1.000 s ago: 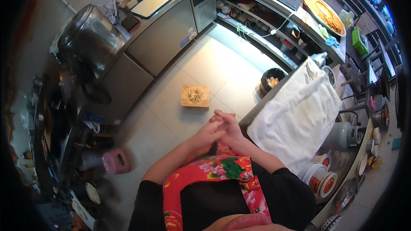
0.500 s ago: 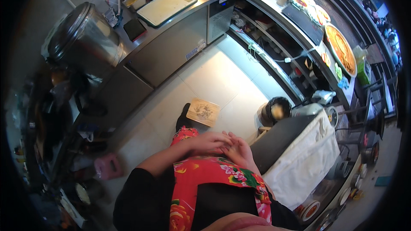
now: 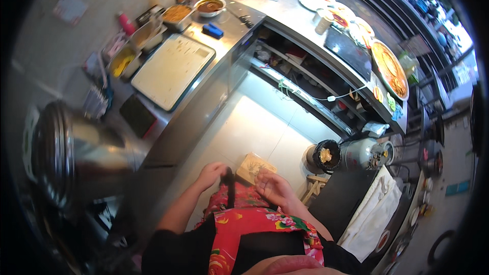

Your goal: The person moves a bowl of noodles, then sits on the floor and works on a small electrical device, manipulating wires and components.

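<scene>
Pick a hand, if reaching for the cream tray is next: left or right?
Left, I'd judge: the left hand is on the steel counter's side and looks nearer the cream tray. The right hand is farther across, overlapping the low wooden stool in view.

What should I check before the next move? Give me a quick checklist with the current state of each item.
1. Right hand free: ok. The right hand is open, with nothing visible in it.
2. Left hand free: cannot tell. The left hand has curled fingers, and its palm is hidden.
3. Wooden stool out of the way: not ok. The low wooden stool is on the floor right in front of the person, partly behind the right hand in view.
4. Lid on the stockpot: ok. The large steel stockpot is covered.
5. Gas cylinder valve closed: cannot tell. The grey gas cylinder is visible, but its valve setting is too small to read.
</scene>
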A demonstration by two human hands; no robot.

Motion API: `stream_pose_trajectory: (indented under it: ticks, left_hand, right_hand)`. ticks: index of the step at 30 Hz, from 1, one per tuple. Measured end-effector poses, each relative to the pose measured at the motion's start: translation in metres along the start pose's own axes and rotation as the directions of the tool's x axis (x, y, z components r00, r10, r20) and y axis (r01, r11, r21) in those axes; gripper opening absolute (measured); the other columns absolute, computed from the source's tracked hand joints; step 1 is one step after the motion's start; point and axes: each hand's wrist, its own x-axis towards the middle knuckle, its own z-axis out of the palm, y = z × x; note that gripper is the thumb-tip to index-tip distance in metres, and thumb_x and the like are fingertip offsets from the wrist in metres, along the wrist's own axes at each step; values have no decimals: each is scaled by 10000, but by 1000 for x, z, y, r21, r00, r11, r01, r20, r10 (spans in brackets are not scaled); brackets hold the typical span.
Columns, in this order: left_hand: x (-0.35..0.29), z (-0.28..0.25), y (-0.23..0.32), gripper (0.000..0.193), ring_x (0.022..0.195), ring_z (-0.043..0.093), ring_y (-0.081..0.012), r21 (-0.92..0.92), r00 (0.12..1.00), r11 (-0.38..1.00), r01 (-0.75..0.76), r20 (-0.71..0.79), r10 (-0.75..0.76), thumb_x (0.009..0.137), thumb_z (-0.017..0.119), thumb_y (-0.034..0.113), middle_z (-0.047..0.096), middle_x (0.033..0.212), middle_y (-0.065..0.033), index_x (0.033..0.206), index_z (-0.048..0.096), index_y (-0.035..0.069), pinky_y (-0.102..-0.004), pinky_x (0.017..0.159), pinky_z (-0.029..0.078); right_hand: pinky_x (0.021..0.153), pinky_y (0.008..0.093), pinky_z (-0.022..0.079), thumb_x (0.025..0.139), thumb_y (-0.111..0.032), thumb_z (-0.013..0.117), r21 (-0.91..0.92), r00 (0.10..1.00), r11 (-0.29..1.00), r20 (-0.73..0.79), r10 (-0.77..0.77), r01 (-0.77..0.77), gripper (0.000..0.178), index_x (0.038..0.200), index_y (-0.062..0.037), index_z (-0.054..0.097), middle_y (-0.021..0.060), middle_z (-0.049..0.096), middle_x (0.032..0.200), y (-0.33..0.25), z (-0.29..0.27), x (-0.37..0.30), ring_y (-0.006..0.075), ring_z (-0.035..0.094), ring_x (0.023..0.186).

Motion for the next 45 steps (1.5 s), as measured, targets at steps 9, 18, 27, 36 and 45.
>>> stream_pose_trajectory:
  ticks: [9, 18, 27, 36, 45]
  left_hand:
    - [53, -41, 3, 199, 467, 276, -12, -399, 972, 902, 166, -88, -218, 1013, 445, 240, 319, 559, 88, 998, 585, 99, -202, 409, 207]
    - [113, -9, 48, 503, 746, 585, -89, -201, 982, 962, 185, 12, -187, 941, 504, 60, 529, 1136, -60, 1422, 371, 116, -196, 521, 451]
    - [219, 150, 177, 531, 1255, 477, -331, 568, 657, 378, -731, 439, 612, 831, 495, -58, 513, 1306, -179, 1355, 435, 4, -436, 1056, 363]
    - [302, 284, 251, 461, 1314, 422, -273, -492, 794, 819, 296, 604, 76, 803, 441, -99, 494, 1349, -155, 1258, 495, -46, -369, 1095, 344]
    - [447, 298, 241, 339, 1230, 489, -243, -264, 565, 916, 301, 823, 52, 917, 488, 43, 532, 1278, -153, 1244, 486, -47, -313, 1026, 391]
  right_hand:
    - [716, 283, 517, 912, -76, 549, 63, 1000, 998, 20, -19, 17, 127, 1035, -61, 572, 38, 604, 819, -25, -8, 33, 192, 622, 859]
    - [623, 270, 483, 919, -112, 553, 165, 999, 986, -38, -12, 18, 136, 1042, -68, 589, 55, 623, 832, -73, -17, 63, 164, 617, 823]
    - [1042, 376, 396, 957, -272, 576, 8, 986, 991, 100, -137, 137, 537, 1414, -68, 381, 186, 497, 1324, -193, -41, 58, 264, 461, 1269]
    - [849, 329, 483, 927, -161, 608, 421, 754, 665, -75, -652, 617, 141, 1008, -66, 542, 17, 523, 734, -310, -64, 65, 178, 561, 824]
    - [792, 347, 493, 938, -185, 566, 465, 697, 538, -304, -649, 703, 169, 1065, -74, 578, 4, 512, 655, -403, -114, 137, 161, 540, 667]
